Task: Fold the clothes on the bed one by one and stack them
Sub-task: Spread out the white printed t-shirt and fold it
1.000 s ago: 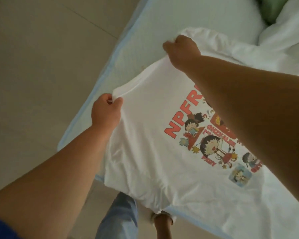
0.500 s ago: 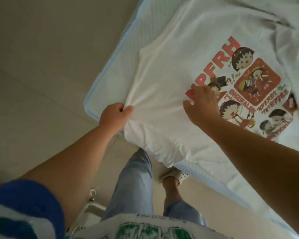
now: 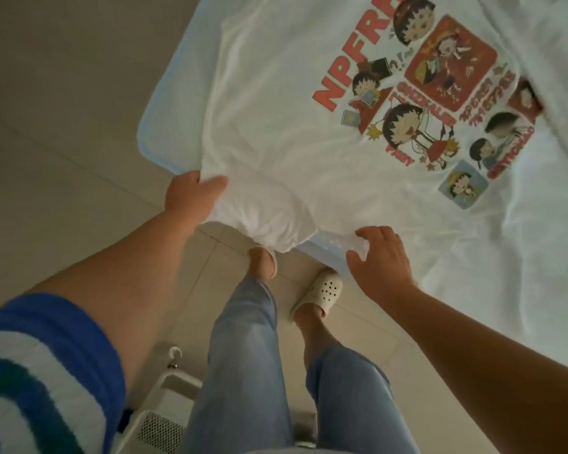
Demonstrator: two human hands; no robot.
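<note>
Fingers (image 3: pixel 210 188) of the left hand (image 3: pixel 191 198) pinch the bunched corner of one white T-shirt (image 3: pixel 276 132), which lies print-up across the upper right. Two hands show; the right hand (image 3: pixel 381 257), fingers spread and relaxed, touches the hem at centre. That corner overhangs the bed (image 3: pixel 164 126) edge. Beige tiled floor (image 3: pixel 63 93) fills the left; a white appliance (image 3: pixel 158 421) stands at the bottom.

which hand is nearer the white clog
Right. The right hand hovers just above and right of the clog; the left hand grips the shirt farther up-left.
</note>
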